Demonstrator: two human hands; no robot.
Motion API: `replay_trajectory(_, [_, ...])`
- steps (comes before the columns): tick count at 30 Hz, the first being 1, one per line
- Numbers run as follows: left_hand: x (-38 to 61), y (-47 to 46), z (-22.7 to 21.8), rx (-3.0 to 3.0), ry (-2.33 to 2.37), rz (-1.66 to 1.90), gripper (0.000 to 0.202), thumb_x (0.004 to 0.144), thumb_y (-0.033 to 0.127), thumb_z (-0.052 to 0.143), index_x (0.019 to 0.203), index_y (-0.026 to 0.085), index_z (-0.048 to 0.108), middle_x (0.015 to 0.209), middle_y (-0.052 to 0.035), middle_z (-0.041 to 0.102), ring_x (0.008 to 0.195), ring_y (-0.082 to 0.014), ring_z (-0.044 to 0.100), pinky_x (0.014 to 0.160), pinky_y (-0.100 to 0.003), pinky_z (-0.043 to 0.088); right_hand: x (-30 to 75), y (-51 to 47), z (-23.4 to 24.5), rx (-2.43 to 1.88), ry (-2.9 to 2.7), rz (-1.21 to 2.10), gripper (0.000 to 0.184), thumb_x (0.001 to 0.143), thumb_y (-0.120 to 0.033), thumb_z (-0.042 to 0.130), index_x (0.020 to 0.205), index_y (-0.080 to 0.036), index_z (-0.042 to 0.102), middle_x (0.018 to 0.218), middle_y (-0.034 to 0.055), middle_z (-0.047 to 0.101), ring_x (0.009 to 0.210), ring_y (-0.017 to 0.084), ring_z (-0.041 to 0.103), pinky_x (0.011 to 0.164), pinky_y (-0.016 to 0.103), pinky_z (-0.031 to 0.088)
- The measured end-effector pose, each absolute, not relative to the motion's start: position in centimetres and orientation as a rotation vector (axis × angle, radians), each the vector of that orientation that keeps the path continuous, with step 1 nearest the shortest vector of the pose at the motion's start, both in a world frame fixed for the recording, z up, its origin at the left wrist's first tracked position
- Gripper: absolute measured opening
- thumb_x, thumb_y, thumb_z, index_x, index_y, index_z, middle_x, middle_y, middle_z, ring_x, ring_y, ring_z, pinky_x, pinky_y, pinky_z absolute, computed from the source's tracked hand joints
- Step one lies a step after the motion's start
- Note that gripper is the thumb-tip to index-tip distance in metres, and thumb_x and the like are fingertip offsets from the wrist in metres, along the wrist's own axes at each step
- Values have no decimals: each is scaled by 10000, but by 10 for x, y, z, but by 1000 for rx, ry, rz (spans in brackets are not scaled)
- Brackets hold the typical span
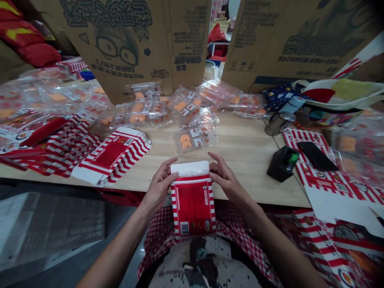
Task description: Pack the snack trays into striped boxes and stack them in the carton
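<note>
A flat red cardboard box (194,204) with white-striped edges and a barcode lies upright in front of me, over my lap at the table's edge. Its white top flap (189,168) is open, and a strip of clear plastic shows at the mouth. My left hand (160,182) grips the top left corner, thumb on the front. At the top right corner, my right hand (226,178) holds the side with its thumb, the index finger stretched past the flap. Beyond the box lies a clear packet (196,138) with orange pieces inside.
A stack of striped boxes (115,154) lies on the left. More clear packets (147,108) line the back, before large cardboard cartons (135,44). On the right are a black tape dispenser (283,164), a metal cup (279,123) and a black phone (318,156).
</note>
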State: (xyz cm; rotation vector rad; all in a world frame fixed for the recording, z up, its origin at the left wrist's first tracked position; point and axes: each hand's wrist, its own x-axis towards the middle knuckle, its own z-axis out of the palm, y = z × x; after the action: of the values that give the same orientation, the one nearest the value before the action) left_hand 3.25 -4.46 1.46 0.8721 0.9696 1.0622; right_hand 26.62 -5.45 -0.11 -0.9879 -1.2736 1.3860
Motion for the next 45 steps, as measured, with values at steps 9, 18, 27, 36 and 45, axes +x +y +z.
replay_trajectory(9, [4, -37, 1, 1343, 996, 872, 265, 781, 384, 798, 975, 204, 814, 1076, -92, 775, 1035, -246, 690, 926, -322, 507, 276, -50, 8, -1035, -1833, 1085, 111, 923, -258, 562, 951, -203, 655, 1112, 94, 663, 938, 201, 612, 771, 329, 458])
replay_trajectory(18, [30, -40, 37, 1021, 1078, 858, 364, 660, 333, 888, 982, 192, 795, 906, -78, 790, 723, -207, 711, 654, -310, 563, 275, -30, 37, -1148, -1783, 1506, 178, 793, -284, 666, 929, -182, 615, 873, 34, 654, 752, 151, 550, 651, 266, 446])
replay_trajectory(27, [21, -41, 36, 1124, 1061, 788, 303, 764, 407, 811, 1006, 226, 819, 976, -84, 806, 828, -234, 731, 786, -354, 578, 273, -29, 47, -1236, -1787, 1551, 51, 721, -201, 609, 750, -175, 642, 625, -18, 614, 558, 110, 507, 513, 223, 363])
replay_trajectory(36, [12, -40, 25, 1443, 1018, 798, 306, 875, 426, 703, 1072, 216, 807, 1043, -62, 799, 925, -229, 723, 838, -295, 547, 276, -16, 71, -1266, -1861, 1728, 129, 697, -180, 599, 756, -168, 712, 623, -10, 630, 572, 128, 550, 534, 243, 426])
replay_trajectory(45, [25, -41, 20, 1256, 947, 714, 336, 863, 439, 722, 1070, 180, 780, 999, -69, 789, 862, -190, 704, 775, -261, 529, 259, -44, 53, -1379, -2119, 894, 164, 703, -21, 528, 650, -173, 559, 584, -44, 513, 548, 86, 407, 545, 243, 263])
